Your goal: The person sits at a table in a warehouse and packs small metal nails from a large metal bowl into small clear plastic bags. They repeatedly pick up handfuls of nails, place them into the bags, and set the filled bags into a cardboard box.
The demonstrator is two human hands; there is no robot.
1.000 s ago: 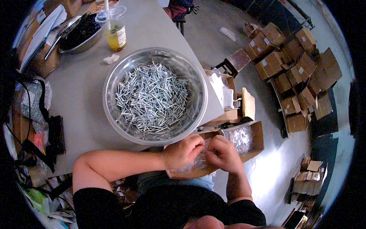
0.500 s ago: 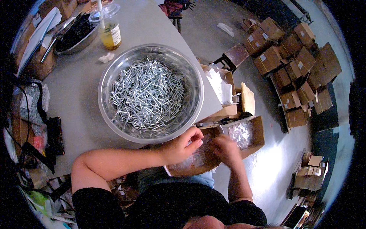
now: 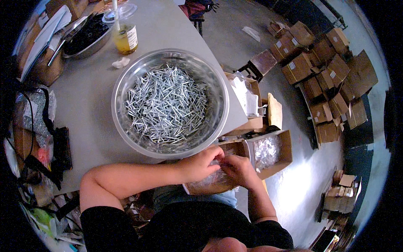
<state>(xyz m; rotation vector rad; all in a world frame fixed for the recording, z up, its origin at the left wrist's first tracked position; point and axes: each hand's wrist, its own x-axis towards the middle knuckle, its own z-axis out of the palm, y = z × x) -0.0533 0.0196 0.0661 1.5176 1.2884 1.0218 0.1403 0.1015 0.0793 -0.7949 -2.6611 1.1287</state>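
Observation:
A big steel bowl (image 3: 126,80) full of silvery screws (image 3: 166,105) stands on the grey table (image 3: 88,109) in front of me. Just below its near rim, over my lap, my left hand (image 3: 199,164) and my right hand (image 3: 237,170) meet on a small clear plastic bag (image 3: 210,179). Both hands pinch the bag with curled fingers. It hangs above an open cardboard box (image 3: 239,149) on my lap. What is inside the bag is hard to make out.
A second open box with clear bags (image 3: 268,151) sits to my right, another box with white packets (image 3: 247,98) behind it. A drink cup (image 3: 124,29) and a dark-filled bowl (image 3: 86,35) stand at the table's far end. Stacked cartons (image 3: 323,71) cover the floor at right.
Both hands stay together on the bag over the lap box and have shifted only slightly. The view has tilted a little, so the bowl sits slightly more to the left.

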